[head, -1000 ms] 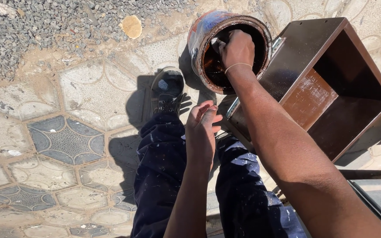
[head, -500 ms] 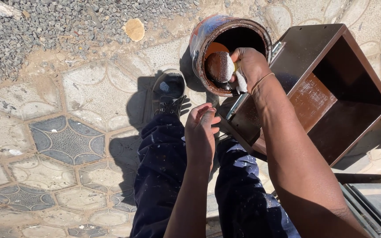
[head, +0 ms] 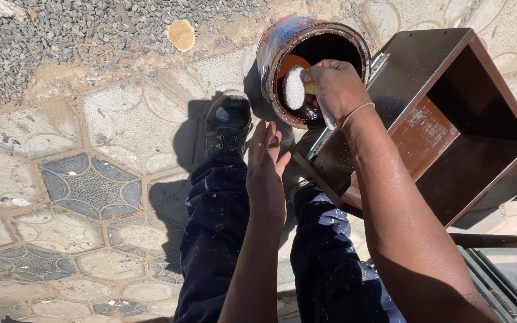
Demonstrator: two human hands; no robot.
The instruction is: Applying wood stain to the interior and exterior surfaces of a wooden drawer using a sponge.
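Right hand [head: 336, 88], grip clamped on a pale sponge [head: 295, 87], dips into a paint-streaked tin [head: 270, 48]; best wipe excess on the rim. Left hand [head: 265, 173] hovers with fingers apart.

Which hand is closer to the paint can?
Right. The right hand is over the mouth of the paint can, holding a white sponge. The left hand is open, empty, lower down above the knees.
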